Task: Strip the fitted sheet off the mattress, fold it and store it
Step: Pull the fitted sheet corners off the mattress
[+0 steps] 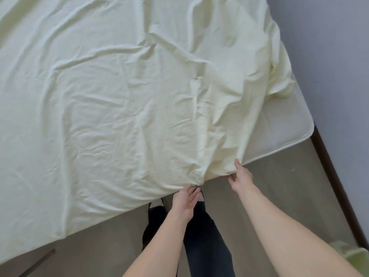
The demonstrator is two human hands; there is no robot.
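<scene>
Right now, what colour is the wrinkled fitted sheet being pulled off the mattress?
Pale yellow-cream, plain with no pattern; the wrinkled fitted sheet shows best in the head view.

No text, label or number is readable.

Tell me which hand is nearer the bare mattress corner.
Right. The right hand pinches the fitted sheet at the bed's edge just beside the bare mattress corner; the left hand grips the sheet's edge farther from it.
</scene>
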